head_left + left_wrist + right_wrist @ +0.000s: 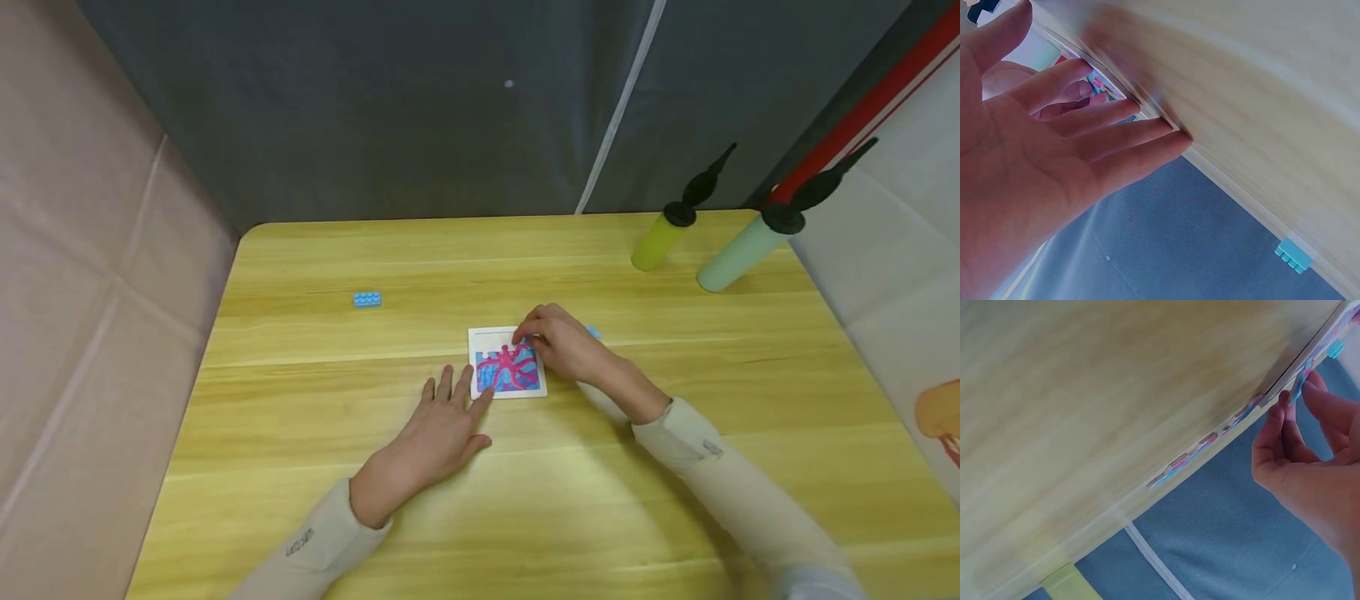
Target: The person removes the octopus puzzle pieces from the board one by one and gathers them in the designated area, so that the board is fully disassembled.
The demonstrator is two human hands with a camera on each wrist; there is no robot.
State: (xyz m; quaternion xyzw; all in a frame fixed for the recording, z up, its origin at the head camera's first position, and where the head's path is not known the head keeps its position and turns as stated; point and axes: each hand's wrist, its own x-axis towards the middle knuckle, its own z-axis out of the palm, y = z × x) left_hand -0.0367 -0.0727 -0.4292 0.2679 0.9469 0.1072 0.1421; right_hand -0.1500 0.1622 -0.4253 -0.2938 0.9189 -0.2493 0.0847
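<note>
A jigsaw puzzle (510,372) with a pink octopus on blue lies in a white frame (525,395) on the table; the top strip of the frame shows bare white. My right hand (566,343) pinches a small puzzle piece (1299,385) between thumb and fingers, over the frame's upper right part. My left hand (438,437) lies with spread, straight fingers at the frame's lower left, the index fingertip on its bottom edge. Several loose puzzle pieces (1188,457) lie flat beside the frame, mostly hidden behind my right hand in the head view.
A light blue toy brick (367,299) sits on the wooden table (300,400), left of the frame and farther back. At the back right stand a yellow-green cylinder (654,243) and a mint cylinder (738,257), both with black tapered tops. A dark curtain (375,125) hangs behind.
</note>
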